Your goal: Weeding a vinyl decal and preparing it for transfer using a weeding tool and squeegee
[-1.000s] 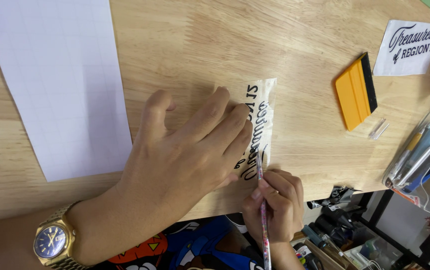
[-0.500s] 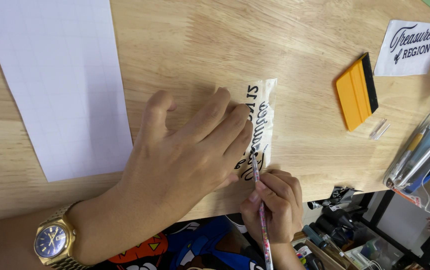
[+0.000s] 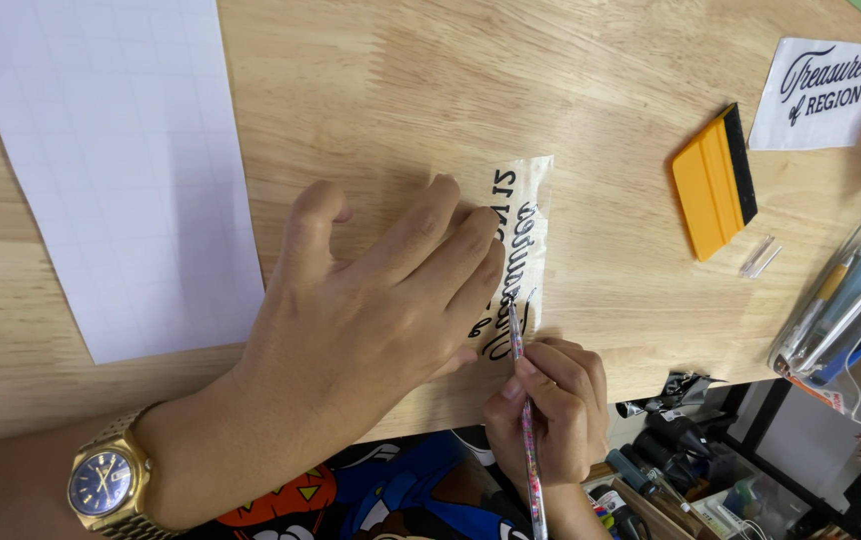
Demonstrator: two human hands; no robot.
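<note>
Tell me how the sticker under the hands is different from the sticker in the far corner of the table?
The near sticker is held flat by the left hand while the right hand works a thin tool on its black lettering; the corner sticker lies untouched. The near sticker lies lengthwise away from the person and is partly covered by fingers; the corner sticker shows whole. Both are pale with black lettering on the wooden table.

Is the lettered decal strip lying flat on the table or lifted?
Flat: the decal strip lies against the wooden table, pinned by the left hand; the right hand points a thin tool at it.
</note>
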